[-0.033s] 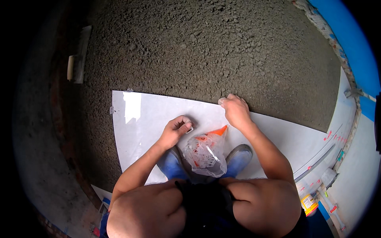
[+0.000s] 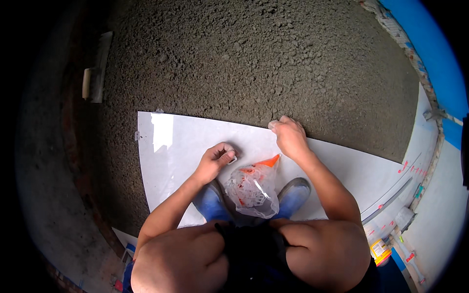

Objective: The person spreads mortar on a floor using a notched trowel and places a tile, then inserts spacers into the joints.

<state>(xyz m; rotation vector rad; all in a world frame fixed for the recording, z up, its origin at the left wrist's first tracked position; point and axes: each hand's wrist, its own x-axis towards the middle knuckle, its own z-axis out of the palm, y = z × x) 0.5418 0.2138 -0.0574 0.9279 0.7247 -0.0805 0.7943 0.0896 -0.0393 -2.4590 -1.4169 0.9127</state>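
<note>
My left hand (image 2: pixel 216 161) is closed above a large white tile (image 2: pixel 190 139), fingers curled, with a small white tile-leveling clip (image 2: pixel 233 158) showing at the fingertips. At the tile's far edge, my right hand (image 2: pixel 290 136) pinches another small, pale tile-leveling clip (image 2: pixel 272 125) where the tile meets the grey mortar bed (image 2: pixel 234 63). Between my boots lies a clear plastic bag (image 2: pixel 254 190) of several white clips, with orange wedges among them. An orange wedge (image 2: pixel 268 161) pokes toward the bag's top. More pale clips sit at the tile's far-left corner (image 2: pixel 159 111) and left edge (image 2: pixel 137 135).
A notched trowel (image 2: pixel 100 68) with a light handle lies on the mortar at the left. Along the right wall are a blue panel (image 2: pixel 425 39), a tool with a metal head (image 2: pixel 432 115), a scraper-like tool (image 2: pixel 405 217) and a yellow container (image 2: pixel 380 251). My blue boots (image 2: pixel 295 193) rest on the tile.
</note>
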